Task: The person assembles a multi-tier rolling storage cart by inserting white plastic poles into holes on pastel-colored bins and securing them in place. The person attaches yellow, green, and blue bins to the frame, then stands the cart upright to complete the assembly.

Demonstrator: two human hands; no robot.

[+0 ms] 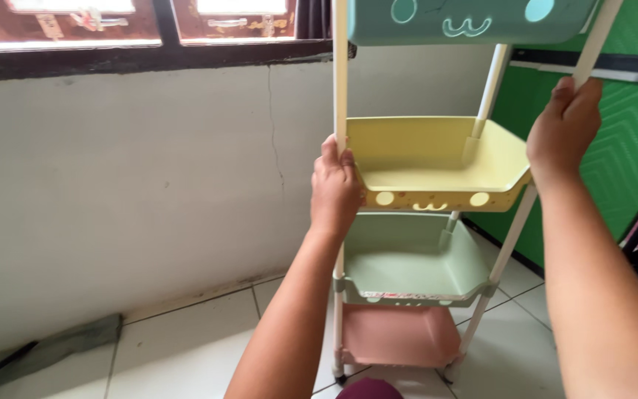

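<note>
A tall plastic shelf rack stands in front of me on white poles. It carries a teal tray [474,21] at the top, a yellow tray [437,159] below it, then a pale green tray [407,258] and a pink tray [396,336] at the bottom. My left hand [334,188] grips the front left pole [340,74] at the yellow tray's corner. My right hand [564,122] is closed around the front right pole [599,37] just under the teal tray. All trays look empty.
A white wall [149,185] with a vertical crack runs behind and to the left, under a dark window sill [142,59]. A green wall [629,140] is on the right. White floor tiles [186,347] lie below, with a grey cloth [60,343] by the wall.
</note>
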